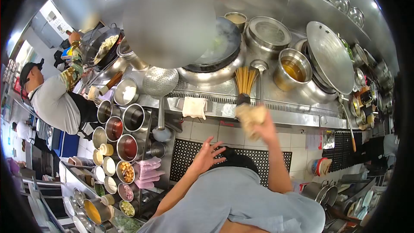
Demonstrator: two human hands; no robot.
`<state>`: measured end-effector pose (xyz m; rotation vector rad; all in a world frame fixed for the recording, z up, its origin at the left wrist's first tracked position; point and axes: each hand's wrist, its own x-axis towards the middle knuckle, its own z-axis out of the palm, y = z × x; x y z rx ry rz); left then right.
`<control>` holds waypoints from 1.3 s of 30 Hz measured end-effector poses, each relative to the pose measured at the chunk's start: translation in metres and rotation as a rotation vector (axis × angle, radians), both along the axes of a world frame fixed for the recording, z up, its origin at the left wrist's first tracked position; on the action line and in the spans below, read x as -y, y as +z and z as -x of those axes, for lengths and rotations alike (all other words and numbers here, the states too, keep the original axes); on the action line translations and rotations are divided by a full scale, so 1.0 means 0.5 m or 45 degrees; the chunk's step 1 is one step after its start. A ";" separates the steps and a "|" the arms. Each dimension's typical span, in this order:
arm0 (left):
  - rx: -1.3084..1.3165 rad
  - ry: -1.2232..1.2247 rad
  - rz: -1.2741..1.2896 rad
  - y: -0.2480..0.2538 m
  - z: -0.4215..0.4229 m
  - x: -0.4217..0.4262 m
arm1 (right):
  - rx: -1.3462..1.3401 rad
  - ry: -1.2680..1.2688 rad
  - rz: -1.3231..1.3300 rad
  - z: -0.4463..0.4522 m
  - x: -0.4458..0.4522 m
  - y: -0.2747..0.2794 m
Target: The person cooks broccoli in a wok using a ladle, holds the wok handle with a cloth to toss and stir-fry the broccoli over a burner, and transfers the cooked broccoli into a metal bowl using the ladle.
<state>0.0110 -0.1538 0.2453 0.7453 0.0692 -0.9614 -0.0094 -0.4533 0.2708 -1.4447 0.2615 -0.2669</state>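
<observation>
My right hand (266, 130) is closed on a beige cloth (251, 117), smeared by motion, in front of the stove edge. Just beyond the cloth lies a bamboo wok brush (246, 81) with a dark handle; whether cloth and handle touch, I cannot tell. Beside the brush lies a ladle (260, 65), its handle pointing toward me. My left hand (208, 157) hangs in front of my body, fingers spread, holding nothing. Farther off, a wok (224, 45) sits on the burner, partly hidden by a blurred patch. A perforated skimmer (160, 82) rests to its left.
A pot of amber liquid (294, 71) and a large tilted wok (330, 56) stand at right. A folded cloth (194, 107) lies on the stove edge. Steel containers of sauces (127, 146) and ingredients fill the left side. A co-worker (58, 99) stands by another wok at far left.
</observation>
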 end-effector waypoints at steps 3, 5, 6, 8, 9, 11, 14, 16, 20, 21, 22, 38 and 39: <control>-0.097 0.005 0.273 0.017 -0.013 0.018 | 0.085 0.466 0.401 -0.004 -0.188 0.047; -0.183 0.141 0.082 -0.022 -0.016 -0.009 | -0.192 0.730 0.385 0.005 -0.244 0.038; -0.133 0.157 0.084 -0.015 -0.013 -0.018 | -0.170 0.719 0.424 0.005 -0.250 0.039; -0.043 0.188 0.079 0.017 0.004 -0.041 | -0.133 0.696 0.490 0.009 -0.260 0.048; -0.070 0.154 0.173 0.024 0.012 -0.056 | -0.216 0.688 0.437 0.012 -0.259 0.053; -0.104 0.102 0.365 0.034 0.018 -0.088 | -0.368 0.685 0.341 0.005 -0.249 0.072; -0.061 0.072 0.496 0.028 0.015 -0.117 | -0.314 0.614 0.187 0.005 -0.258 0.134; -0.035 0.109 0.513 0.046 0.006 -0.130 | -0.276 0.592 0.298 -0.014 -0.262 0.080; 0.172 0.275 0.640 0.088 0.001 -0.146 | -0.158 0.706 0.188 -0.028 -0.294 0.157; 0.278 0.382 0.597 0.092 0.001 -0.147 | -0.166 0.740 0.188 -0.039 -0.303 0.173; 0.268 0.457 0.613 0.088 -0.005 -0.148 | -0.224 0.721 0.387 -0.056 -0.324 0.188; 0.516 1.574 -0.436 0.063 0.149 -0.175 | -0.092 1.723 0.188 -0.054 -0.560 0.139; 0.452 1.621 -0.377 0.071 0.161 -0.185 | -0.180 1.757 0.078 -0.059 -0.575 0.131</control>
